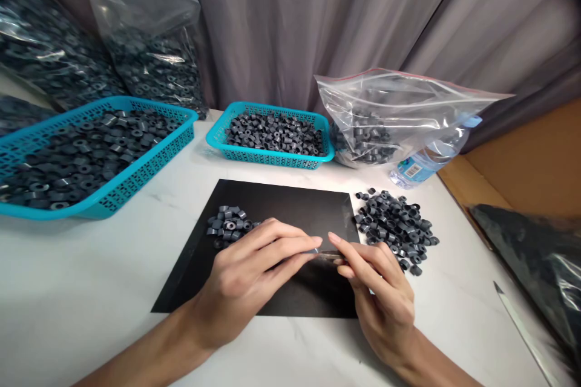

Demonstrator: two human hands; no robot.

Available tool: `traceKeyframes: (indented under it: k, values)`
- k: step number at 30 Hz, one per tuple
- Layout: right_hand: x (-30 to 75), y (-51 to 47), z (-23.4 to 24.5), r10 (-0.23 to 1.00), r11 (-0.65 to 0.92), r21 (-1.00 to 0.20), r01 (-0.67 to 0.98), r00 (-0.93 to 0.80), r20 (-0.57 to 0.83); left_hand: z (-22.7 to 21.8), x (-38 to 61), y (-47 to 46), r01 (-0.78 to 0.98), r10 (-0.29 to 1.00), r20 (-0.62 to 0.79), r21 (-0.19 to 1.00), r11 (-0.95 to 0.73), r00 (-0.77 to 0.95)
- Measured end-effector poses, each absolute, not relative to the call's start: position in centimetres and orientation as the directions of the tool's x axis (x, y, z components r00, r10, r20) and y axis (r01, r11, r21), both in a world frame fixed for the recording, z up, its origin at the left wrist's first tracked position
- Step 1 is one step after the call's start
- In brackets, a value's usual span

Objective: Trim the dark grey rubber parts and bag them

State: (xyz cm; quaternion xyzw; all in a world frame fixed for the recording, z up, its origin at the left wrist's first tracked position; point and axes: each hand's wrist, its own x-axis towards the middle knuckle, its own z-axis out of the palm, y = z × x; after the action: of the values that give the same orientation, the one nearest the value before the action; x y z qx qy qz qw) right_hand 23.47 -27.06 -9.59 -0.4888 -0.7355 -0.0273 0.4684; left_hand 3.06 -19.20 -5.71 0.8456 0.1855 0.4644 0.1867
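From my end, the grey curtain (pixel 272 24) fills the back, and the white surface (pixel 109 266) carries everything I care about. The big blue basket (pixel 145 172) sits at the left, full of small dark rings, with a filled bag (pixel 157 66) upright behind it. A black mat (pixel 290 199) lies in front of me; beyond it are the second blue basket (pixel 272 159), also full, and an open bag (pixel 408 103) beside a bottle (pixel 422 160).

My left hand (pixel 254 266) and right hand (pixel 381 281) meet over the mat. A loose heap (pixel 394 224) lies just off its right edge, partly behind my right hand; a smaller cluster (pixel 227 224) rests on its left part, beyond my left hand.

My right hand grips a slim metal tool (pixel 330 254), index finger raised. My left hand is narrow, fingertips pinching what looks like a small piece (pixel 316 250) at the tool's end, too tiny to identify.

I judge the step in hand to be close work on that piece with the tool. The next move calls for a firm left pinch and light, precise right fingers.
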Motion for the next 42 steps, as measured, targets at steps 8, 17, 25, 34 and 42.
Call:
traceKeyframes:
  k: [8, 17, 25, 34, 42]
  values:
    - [23.57, -27.06, -9.79, 0.701, 0.525, -0.416, 0.742, -0.099, 0.706, -5.78, 3.24, -19.23, 0.133, 0.491, 0.706, 0.499, -0.856, 0.511]
    - [23.68, -27.03, -9.97, 0.705, 0.534, -0.421, 0.733, -0.111, 0.7, -5.57, 3.29, -19.2, 0.128, 0.489, 0.714, 0.497, -0.858, 0.501]
    - [23.67, -27.04, -9.92, 0.709, 0.535, -0.426, 0.729, -0.114, 0.696, -5.77, 3.08, -19.2, 0.125, 0.5, 0.696, 0.516, -0.847, 0.515]
    - [23.53, -27.11, -9.75, 0.704, 0.538, -0.458, 0.707, -0.079, 0.706, -5.91, 3.14, -19.16, 0.139, 0.507, 0.698, 0.515, -0.846, 0.505]
    - [23.71, -26.89, -9.73, 0.718, 0.523, -0.51, 0.683, -0.03, 0.695, -5.98, 3.01, -19.01, 0.145, 0.505, 0.71, 0.505, -0.851, 0.49]
